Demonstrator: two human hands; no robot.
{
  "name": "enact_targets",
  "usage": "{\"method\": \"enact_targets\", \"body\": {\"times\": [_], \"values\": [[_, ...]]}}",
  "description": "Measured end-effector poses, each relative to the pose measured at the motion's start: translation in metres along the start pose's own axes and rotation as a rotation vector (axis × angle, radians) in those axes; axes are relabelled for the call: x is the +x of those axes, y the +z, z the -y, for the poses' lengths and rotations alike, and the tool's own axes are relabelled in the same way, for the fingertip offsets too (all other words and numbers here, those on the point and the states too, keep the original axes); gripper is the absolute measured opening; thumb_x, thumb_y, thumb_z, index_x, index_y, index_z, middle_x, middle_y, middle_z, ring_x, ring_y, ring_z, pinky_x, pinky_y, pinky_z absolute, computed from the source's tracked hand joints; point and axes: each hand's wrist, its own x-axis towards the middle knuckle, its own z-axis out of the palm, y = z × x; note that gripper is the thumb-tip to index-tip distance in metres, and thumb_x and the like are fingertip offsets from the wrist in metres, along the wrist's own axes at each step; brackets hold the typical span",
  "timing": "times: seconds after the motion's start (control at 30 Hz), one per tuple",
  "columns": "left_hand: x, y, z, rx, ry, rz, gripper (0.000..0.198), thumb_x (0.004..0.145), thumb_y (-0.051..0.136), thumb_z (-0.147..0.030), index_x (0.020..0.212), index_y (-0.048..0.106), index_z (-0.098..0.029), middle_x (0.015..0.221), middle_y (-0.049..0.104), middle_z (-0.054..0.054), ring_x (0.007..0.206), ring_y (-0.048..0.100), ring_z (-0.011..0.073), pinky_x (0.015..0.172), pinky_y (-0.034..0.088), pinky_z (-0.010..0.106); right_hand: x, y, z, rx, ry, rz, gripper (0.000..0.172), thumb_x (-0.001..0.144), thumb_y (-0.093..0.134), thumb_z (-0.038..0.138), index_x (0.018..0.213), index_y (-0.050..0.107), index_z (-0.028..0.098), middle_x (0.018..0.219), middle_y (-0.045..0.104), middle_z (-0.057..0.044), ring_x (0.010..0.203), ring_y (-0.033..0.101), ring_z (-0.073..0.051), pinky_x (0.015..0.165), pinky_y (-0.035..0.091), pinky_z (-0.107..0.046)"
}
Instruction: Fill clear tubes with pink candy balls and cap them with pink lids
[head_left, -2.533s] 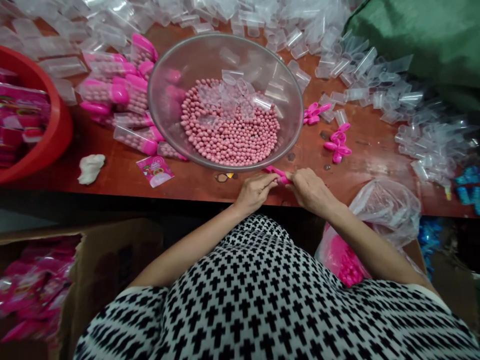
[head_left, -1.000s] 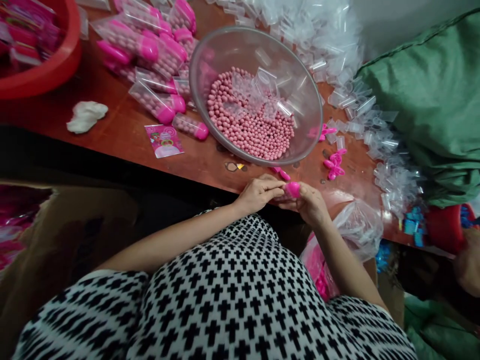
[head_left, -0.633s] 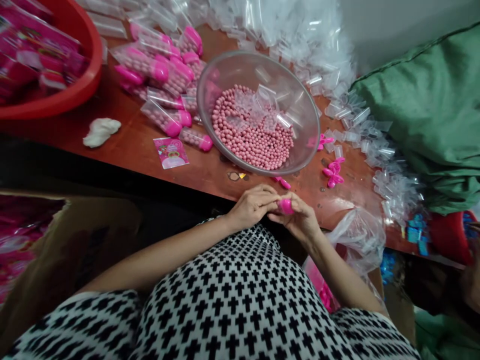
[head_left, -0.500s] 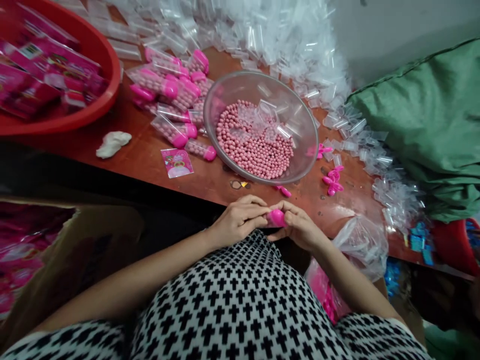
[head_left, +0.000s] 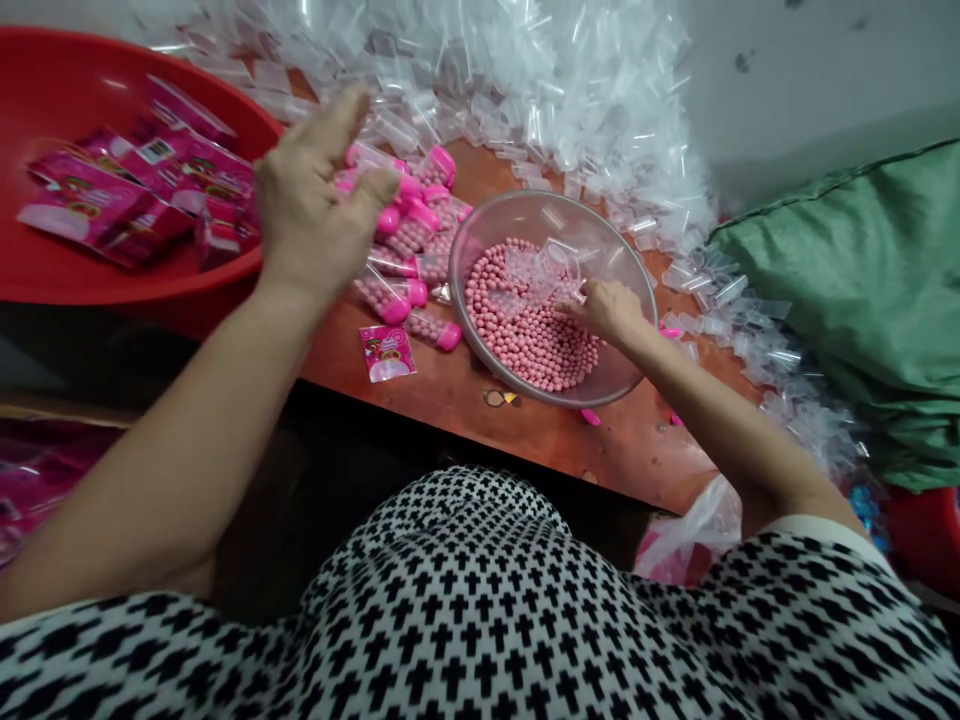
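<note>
My left hand (head_left: 319, 195) is raised over the pile of filled tubes (head_left: 409, 235), thumb and forefinger apart, nothing visible between them. These clear tubes have bright pink caps and pink beads inside; the hand covers part of the pile. My right hand (head_left: 611, 308) reaches into a translucent grey bowl (head_left: 480, 352) from its right side. Its fingertips close on a clear plastic tube (head_left: 576, 292) just above the pink beads (head_left: 532, 345). More empty clear tubes (head_left: 536, 268) lie on the beads beside those fingers.
A red basin (head_left: 135, 285) with pink printed packets (head_left: 112, 205) stands at the left. Loose clear tubes (head_left: 555, 90) are heaped along the back and right. One printed card (head_left: 387, 353) lies before the bowl. A green cloth bundle (head_left: 862, 290) is at the right.
Both hands have parted from the pink-capped tube they held at the table's front edge. The left has swung up over the filled pile, and the right has gone into the bowl.
</note>
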Motion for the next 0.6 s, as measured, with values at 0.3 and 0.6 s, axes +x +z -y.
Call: {"method": "enact_targets", "body": {"times": [0.3, 0.6], "values": [[-0.085, 0.01, -0.068, -0.223, -0.037, 0.106, 0.04, 0.094, 0.068, -0.044, 0.129, 0.067, -0.023, 0.124, 0.074, 0.001, 0.116, 0.069, 0.02, 0.108, 0.053, 0.038, 0.006, -0.002, 0.0, -0.24, -0.309, 0.008, 0.037, 0.095, 0.046, 0.023, 0.122, 0.065, 0.005, 0.116, 0.07, -0.026, 0.103, 0.068, -0.036, 0.078, 0.051, -0.04], [-0.091, 0.005, -0.093, -0.232, -0.094, 0.125, 0.031, 0.093, 0.067, -0.036, 0.121, 0.072, -0.023, 0.117, 0.077, 0.003, 0.109, 0.072, 0.0204, 0.106, 0.054, 0.038, -0.011, 0.016, 0.037, 0.037, -0.935, 0.1, 0.026, 0.089, 0.055, 0.014, 0.112, 0.064, 0.008, 0.104, 0.069, -0.016, 0.086, 0.063, -0.022, 0.075, 0.043, -0.032]]}}
